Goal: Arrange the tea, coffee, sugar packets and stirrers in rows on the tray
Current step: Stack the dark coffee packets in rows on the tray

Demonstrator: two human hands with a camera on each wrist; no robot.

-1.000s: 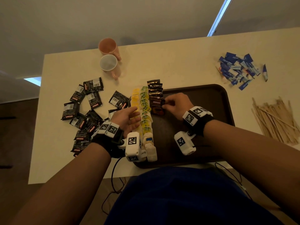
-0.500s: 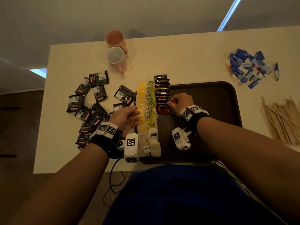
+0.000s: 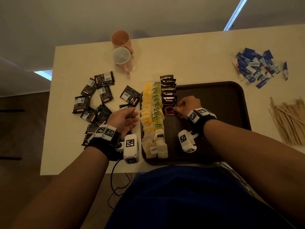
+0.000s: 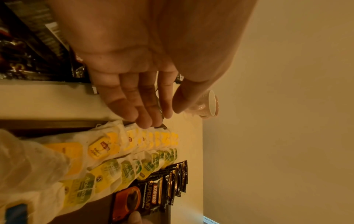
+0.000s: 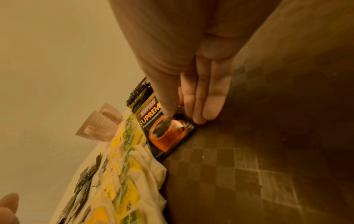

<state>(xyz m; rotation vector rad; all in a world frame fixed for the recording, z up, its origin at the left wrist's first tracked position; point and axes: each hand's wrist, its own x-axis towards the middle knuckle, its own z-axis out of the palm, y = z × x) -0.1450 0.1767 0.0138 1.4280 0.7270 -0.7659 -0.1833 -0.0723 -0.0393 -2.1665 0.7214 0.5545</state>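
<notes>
On the dark brown tray (image 3: 214, 91) lie a row of yellow tea bags (image 3: 146, 111), a row of green tea bags (image 3: 156, 104) and an overlapping row of black coffee sachets (image 3: 168, 87). My right hand (image 3: 177, 110) pinches the right edge of the nearest Kopiko coffee sachet (image 3: 168, 107), which lies flat at the near end of that row. In the right wrist view the thumb (image 5: 166, 109) presses on this sachet (image 5: 166, 136). My left hand (image 3: 132, 118) hovers with relaxed fingers (image 4: 141, 106) just left of the tray and holds nothing.
Loose coffee sachets (image 3: 95, 103) are scattered on the table at the left. Two pink cups (image 3: 121, 48) stand at the back. Blue sugar packets (image 3: 257, 66) lie piled at the back right, wooden stirrers (image 3: 290, 119) at the right edge.
My left hand has come off the yellow tea bags and drawn back to the left of the tray. The right hand stays on the front coffee sachet, which now shows more fully.
</notes>
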